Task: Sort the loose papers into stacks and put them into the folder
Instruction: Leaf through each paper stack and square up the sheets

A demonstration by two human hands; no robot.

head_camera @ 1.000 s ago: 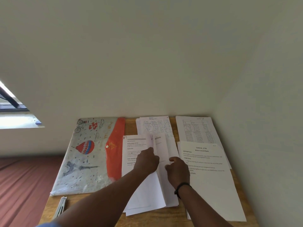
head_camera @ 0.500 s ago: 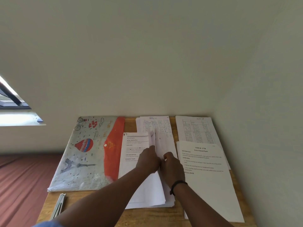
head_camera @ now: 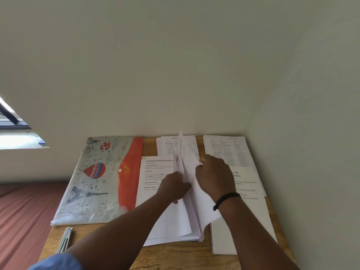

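- The middle printed sheet (head_camera: pixel 155 172) carries the headings "TASK DESCRIPTION" and "REQUIRED PROPS".
- The right printed sheet (head_camera: pixel 251 184) shows "2750" and "Plants", partly hidden.

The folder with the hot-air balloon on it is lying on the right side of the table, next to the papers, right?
Not quite. In the head view the folder with the hot-air balloon lies on the left side of the table, next to the papers.
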